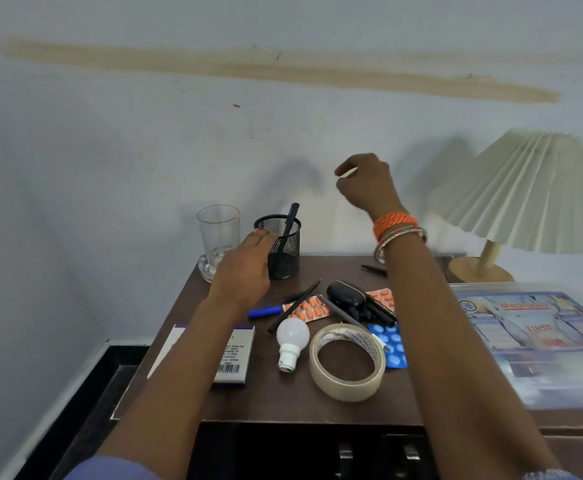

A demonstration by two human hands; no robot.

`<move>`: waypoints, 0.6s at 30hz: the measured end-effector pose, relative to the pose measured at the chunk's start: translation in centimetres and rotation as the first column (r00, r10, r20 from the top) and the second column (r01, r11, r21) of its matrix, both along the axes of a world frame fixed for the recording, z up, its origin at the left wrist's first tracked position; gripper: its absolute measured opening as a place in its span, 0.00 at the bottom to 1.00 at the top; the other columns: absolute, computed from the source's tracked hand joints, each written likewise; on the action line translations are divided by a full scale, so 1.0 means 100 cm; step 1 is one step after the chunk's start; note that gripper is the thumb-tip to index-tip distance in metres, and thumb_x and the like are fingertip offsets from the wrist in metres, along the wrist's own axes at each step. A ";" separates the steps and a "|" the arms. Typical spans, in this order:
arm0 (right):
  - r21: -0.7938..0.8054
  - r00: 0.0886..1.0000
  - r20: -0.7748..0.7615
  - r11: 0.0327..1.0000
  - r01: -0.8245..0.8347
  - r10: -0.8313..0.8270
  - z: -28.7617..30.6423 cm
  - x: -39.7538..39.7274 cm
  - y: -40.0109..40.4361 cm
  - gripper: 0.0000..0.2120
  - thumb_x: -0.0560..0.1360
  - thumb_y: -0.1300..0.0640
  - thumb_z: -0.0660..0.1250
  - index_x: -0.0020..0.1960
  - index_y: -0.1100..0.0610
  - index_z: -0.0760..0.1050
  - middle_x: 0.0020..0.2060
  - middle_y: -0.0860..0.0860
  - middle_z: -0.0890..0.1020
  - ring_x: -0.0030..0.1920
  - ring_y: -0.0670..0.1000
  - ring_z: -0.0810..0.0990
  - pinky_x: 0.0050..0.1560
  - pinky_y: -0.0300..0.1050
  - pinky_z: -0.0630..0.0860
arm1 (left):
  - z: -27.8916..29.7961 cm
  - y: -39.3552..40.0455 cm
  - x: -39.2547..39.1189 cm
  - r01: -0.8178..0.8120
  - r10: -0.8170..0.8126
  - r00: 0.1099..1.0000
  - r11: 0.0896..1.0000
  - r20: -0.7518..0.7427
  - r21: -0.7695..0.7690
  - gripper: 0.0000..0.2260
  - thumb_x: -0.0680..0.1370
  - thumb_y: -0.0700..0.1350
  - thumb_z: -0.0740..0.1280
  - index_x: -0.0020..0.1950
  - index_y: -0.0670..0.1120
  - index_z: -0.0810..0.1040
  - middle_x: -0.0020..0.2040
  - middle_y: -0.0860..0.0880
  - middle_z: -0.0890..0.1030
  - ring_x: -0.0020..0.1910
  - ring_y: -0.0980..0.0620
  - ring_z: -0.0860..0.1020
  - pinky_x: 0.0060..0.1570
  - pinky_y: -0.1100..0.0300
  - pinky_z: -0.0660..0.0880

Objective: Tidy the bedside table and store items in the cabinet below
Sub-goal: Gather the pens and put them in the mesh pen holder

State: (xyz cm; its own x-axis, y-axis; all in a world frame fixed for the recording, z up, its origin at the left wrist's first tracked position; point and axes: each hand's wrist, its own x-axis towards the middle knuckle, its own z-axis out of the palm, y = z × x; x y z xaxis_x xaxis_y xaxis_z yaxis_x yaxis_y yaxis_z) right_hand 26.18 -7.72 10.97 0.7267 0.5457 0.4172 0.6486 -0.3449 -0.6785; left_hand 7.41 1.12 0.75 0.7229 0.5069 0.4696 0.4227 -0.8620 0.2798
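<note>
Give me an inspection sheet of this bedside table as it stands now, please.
Surface: dark wooden table, crowded.
Job's things: mesh cup with one pen in it; glass at the back left; bulb, tape roll, box, orange pills, blue pills, black case, loose pens and pencils.
Clutter: first-aid box at the right; lamp behind it.
Grippers: left hand at the mesh cup, grip not clear; right hand raised, fingers loosely curled, holding nothing.
Cables: nothing seen.
Surroundings: pale wall with a brown streak; cabinet front below, partly seen.
</note>
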 end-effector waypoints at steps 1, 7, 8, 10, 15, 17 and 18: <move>-0.026 1.000 0.017 1.000 0.004 -0.004 0.006 0.004 -0.009 0.13 0.70 0.62 0.64 0.52 0.55 0.80 0.53 0.57 0.80 0.51 0.56 0.80 0.55 0.47 0.77 | 0.002 -0.005 0.001 0.010 -0.010 1.000 1.000 0.013 0.004 0.24 0.76 0.35 0.59 0.72 0.47 0.66 0.73 0.47 0.66 0.68 0.45 0.70 0.63 0.53 0.70; -0.216 0.998 0.067 0.976 0.016 -0.002 0.013 -0.004 -0.052 0.12 0.71 0.63 0.63 0.53 0.58 0.79 0.56 0.57 0.78 0.50 0.58 0.79 0.55 0.49 0.78 | 0.025 -0.043 0.010 0.087 -0.074 0.987 0.993 0.141 -0.085 0.20 0.76 0.34 0.59 0.66 0.46 0.71 0.70 0.48 0.70 0.64 0.44 0.73 0.60 0.49 0.73; -0.239 0.998 0.067 0.971 0.014 0.002 0.009 -0.010 -0.057 0.12 0.71 0.63 0.63 0.52 0.58 0.79 0.57 0.57 0.77 0.51 0.58 0.79 0.55 0.50 0.77 | 0.028 -0.050 0.011 0.097 -0.080 0.986 0.989 0.149 -0.113 0.19 0.76 0.34 0.59 0.65 0.46 0.72 0.71 0.48 0.69 0.66 0.45 0.71 0.62 0.50 0.72; -0.291 0.998 0.055 0.957 0.007 0.010 -0.005 -0.022 -0.065 0.12 0.71 0.64 0.64 0.52 0.58 0.79 0.58 0.57 0.77 0.54 0.59 0.79 0.57 0.49 0.77 | 0.030 -0.063 0.014 0.118 -0.096 0.986 0.981 0.137 -0.156 0.18 0.76 0.34 0.59 0.64 0.46 0.73 0.72 0.48 0.67 0.70 0.46 0.67 0.65 0.51 0.68; -0.513 0.999 -0.031 0.857 -0.049 0.039 -0.060 -0.046 -0.084 0.13 0.76 0.63 0.61 0.59 0.63 0.74 0.60 0.62 0.76 0.59 0.62 0.77 0.58 0.48 0.74 | 0.028 -0.086 0.010 0.177 -0.162 0.983 0.962 0.086 -0.208 0.17 0.75 0.33 0.59 0.61 0.47 0.75 0.73 0.47 0.66 0.70 0.48 0.68 0.67 0.53 0.66; -0.560 0.998 -0.037 0.826 -0.058 0.045 -0.067 -0.050 -0.089 0.13 0.77 0.62 0.60 0.61 0.63 0.72 0.61 0.62 0.75 0.60 0.62 0.76 0.57 0.49 0.73 | 0.027 -0.093 0.007 0.191 -0.177 0.981 0.954 0.078 -0.233 0.18 0.75 0.32 0.59 0.60 0.47 0.76 0.72 0.48 0.67 0.66 0.49 0.72 0.65 0.56 0.66; -0.558 0.999 -0.022 0.829 -0.043 0.037 -0.067 -0.051 -0.090 0.13 0.78 0.62 0.59 0.61 0.63 0.72 0.61 0.62 0.75 0.60 0.62 0.76 0.57 0.50 0.73 | 0.026 -0.096 0.006 0.199 -0.188 0.980 0.951 0.068 -0.238 0.18 0.75 0.32 0.59 0.60 0.47 0.76 0.72 0.49 0.67 0.64 0.49 0.73 0.65 0.57 0.66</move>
State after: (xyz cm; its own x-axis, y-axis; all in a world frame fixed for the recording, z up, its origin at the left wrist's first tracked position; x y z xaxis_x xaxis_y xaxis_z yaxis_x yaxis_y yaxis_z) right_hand 21.11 -16.76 4.23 0.7015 0.7122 0.0257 0.6646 -0.6406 -0.3847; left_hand 8.02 -8.50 3.31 0.7995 0.4622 0.3836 0.2372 -0.8297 0.5053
